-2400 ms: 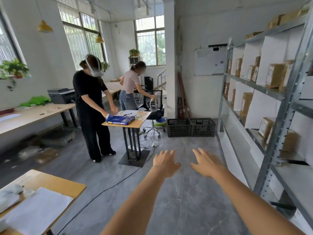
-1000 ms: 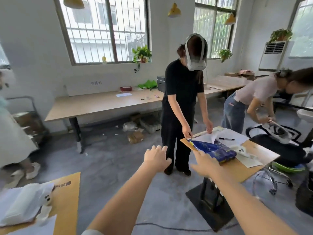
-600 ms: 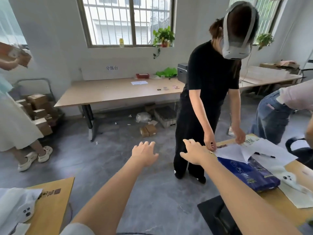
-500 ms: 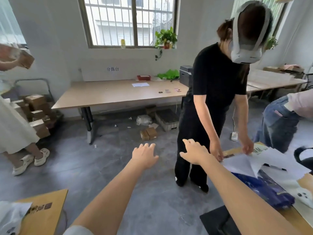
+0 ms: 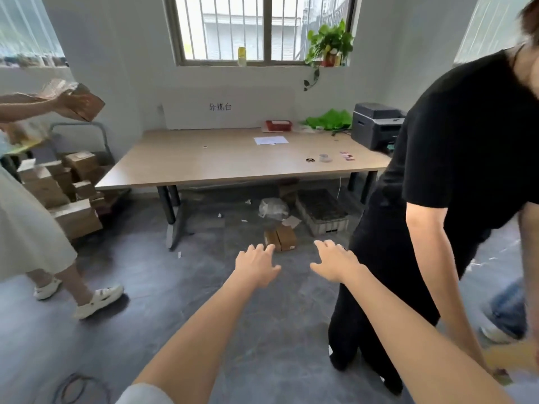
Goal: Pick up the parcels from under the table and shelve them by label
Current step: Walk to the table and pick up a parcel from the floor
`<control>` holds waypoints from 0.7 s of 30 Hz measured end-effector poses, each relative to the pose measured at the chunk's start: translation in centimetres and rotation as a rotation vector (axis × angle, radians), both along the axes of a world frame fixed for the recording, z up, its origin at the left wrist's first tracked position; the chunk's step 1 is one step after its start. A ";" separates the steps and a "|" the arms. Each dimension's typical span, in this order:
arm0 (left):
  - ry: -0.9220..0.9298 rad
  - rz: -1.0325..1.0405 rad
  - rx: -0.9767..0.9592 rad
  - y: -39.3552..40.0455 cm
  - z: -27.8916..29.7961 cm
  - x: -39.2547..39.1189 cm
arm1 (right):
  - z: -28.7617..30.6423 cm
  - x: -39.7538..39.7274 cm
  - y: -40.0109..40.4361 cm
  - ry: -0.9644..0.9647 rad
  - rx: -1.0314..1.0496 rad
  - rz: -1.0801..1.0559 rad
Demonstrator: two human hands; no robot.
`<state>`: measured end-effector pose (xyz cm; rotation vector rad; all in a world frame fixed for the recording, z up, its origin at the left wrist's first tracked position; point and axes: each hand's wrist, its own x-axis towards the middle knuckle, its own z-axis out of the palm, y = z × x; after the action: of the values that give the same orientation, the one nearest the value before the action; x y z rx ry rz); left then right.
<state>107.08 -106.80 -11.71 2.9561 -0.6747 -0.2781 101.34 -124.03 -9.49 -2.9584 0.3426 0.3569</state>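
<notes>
Two small brown cardboard parcels (image 5: pixel 280 238) lie side by side on the grey floor at the front edge of the long wooden table (image 5: pixel 221 158). A clear plastic bag (image 5: pixel 272 207) and a dark crate (image 5: pixel 322 211) sit further under the table. My left hand (image 5: pixel 256 265) and my right hand (image 5: pixel 335 262) are stretched forward in the air, palms down, fingers spread, holding nothing. Both hands hover just in front of the parcels without touching them.
A person in black (image 5: pixel 437 199) bends over close on my right. A person in a white skirt (image 5: pixel 26 228) at the left holds up a box, beside a trolley stacked with cartons (image 5: pixel 67 188). A printer (image 5: pixel 376 126) stands on the table's right end.
My view has swung left from the shelves and come closer to the long table. The parcels under it now sit just beyond my fingers. Both hands stay open.
</notes>
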 end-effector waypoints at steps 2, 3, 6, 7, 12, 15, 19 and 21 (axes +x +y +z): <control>0.008 0.017 0.000 -1.9 -0.4 4.3 | -0.4 4.8 -2.0 -0.022 -0.007 0.009; 0.011 0.027 0.002 -2.9 -0.5 6.6 | -0.6 7.2 -3.0 -0.029 -0.004 0.014; 0.015 0.050 0.000 -6.5 -0.3 14.0 | -1.1 14.1 -6.1 -0.009 0.005 0.033; 0.016 0.053 0.003 -7.7 0.0 16.3 | -1.4 16.1 -7.2 0.013 0.004 0.037; 0.031 0.064 -0.011 -12.6 -0.5 26.3 | -2.9 26.8 -12.0 0.087 0.001 0.024; 0.078 0.077 0.000 -14.3 -2.2 31.9 | -4.1 32.9 -13.5 0.127 0.029 0.040; 0.122 0.096 0.016 -16.3 -4.9 40.3 | -6.2 41.7 -15.6 0.164 0.021 0.068; 0.129 0.089 0.018 -17.3 -6.1 44.7 | -7.3 45.9 -16.7 0.171 0.015 0.078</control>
<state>151.77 -124.09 -17.78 2.9437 -0.5265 -0.4639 147.23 -140.69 -16.75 -2.9399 0.2428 0.6214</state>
